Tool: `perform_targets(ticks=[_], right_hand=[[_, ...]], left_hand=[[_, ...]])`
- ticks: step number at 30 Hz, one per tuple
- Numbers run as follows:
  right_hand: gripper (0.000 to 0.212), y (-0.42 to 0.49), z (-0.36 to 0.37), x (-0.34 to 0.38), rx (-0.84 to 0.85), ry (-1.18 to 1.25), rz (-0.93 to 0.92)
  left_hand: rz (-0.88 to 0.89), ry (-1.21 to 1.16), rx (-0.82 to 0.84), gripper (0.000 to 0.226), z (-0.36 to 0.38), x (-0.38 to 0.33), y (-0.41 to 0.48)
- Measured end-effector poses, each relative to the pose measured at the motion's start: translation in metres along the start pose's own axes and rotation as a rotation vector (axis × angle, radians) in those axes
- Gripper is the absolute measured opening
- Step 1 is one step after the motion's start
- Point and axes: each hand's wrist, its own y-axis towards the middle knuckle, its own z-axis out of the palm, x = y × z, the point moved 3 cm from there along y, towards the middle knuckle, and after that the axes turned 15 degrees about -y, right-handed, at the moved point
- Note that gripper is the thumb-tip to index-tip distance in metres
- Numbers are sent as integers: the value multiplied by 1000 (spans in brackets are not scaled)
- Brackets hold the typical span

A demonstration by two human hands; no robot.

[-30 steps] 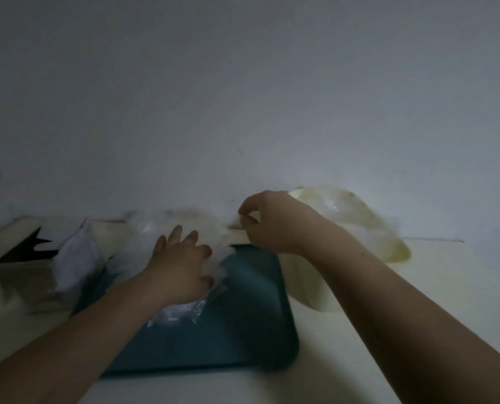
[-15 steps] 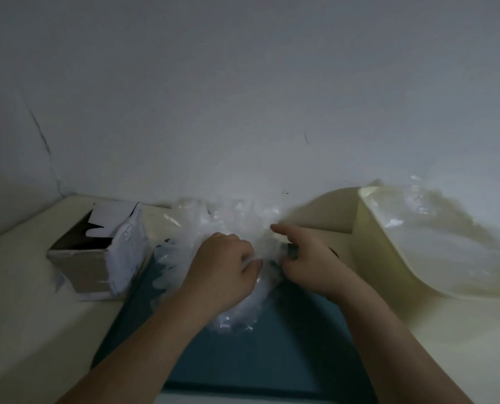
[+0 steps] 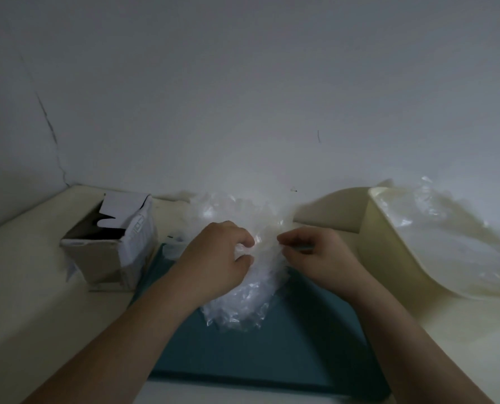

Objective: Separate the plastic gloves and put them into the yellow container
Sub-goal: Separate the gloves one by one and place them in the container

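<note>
The fingers of the left hand [image 3: 216, 258] curl into and grip the pile of plastic gloves [image 3: 243, 304] on the blue tray [image 3: 286, 363]. The fingers of the right hand [image 3: 318, 258] pinch a thin edge of the pile just beside them. The yellow container [image 3: 388, 258] stands to the right of the right fingers.

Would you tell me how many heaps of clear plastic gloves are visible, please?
2: one heap on the teal tray, pinched by left hand and right hand; another heap in the pale yellow container at right. More may lie hidden.
</note>
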Motion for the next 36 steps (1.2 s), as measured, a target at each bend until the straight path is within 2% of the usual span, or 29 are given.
perform_targets(ticks=[5,7,9,11,13,15,17,20,21,23,25,26,29,30,32,34,35,36], right_hand=[[36,-3,-5,3,82,-92,-19],[42,-6,-6,5,163,-155,-62],[44,-6,-6,1,173,-157,-84],[49,-5,-9,0,124,-105,-85],[63,-4,-14,3,76,-7,-81],[71,-7,-24,12,42,151,-106],[80,-12,-35,25,19,315,-136],[91,-15,-41,36,79,597,-134],[85,-17,-42,38,102,664,-139],[54,-20,-43,44,115,717,-174],[26,-23,-46,47,117,735,-172],[19,-24,-46,47,142,747,-165],[27,-25,-47,47,181,724,-176],[27,-25,-48,45,159,710,-154],[21,-23,-49,38,94,670,-89],[16,-21,-48,30,45,596,-40],[11,-20,-47,28,46,566,-34],[6,-19,-46,26,71,550,-31]], left_hand=[[35,-14,-66,14,-1,-6,-1],[58,-65,-125,12,-7,-9,-1],[102,-136,-225,11,-18,-16,-2],[140,-231,-382,9,-32,-26,-5],[178,-327,-525,9,-46,-37,-7],[148,-509,-565,10,-53,-44,-9],[-4,-780,-486,13,-53,-51,-10],[-228,-1156,-190,16,-43,-62,-11],[-261,-1243,-83,14,-39,-64,-12],[-279,-1329,76,13,-32,-63,-13],[-294,-1330,165,22,-26,-61,-15],[-313,-1298,193,28,-23,-58,-16],[-383,-1195,247,38,-16,-54,-17],[-432,-1215,249,43,-15,-53,-16],[-570,-1399,205,64,-15,-52,-14],[-581,-1465,167,87,-19,-49,-12],[-541,-1386,151,87,-21,-48,-11],[-471,-1250,122,75,-22,-46,-11]])
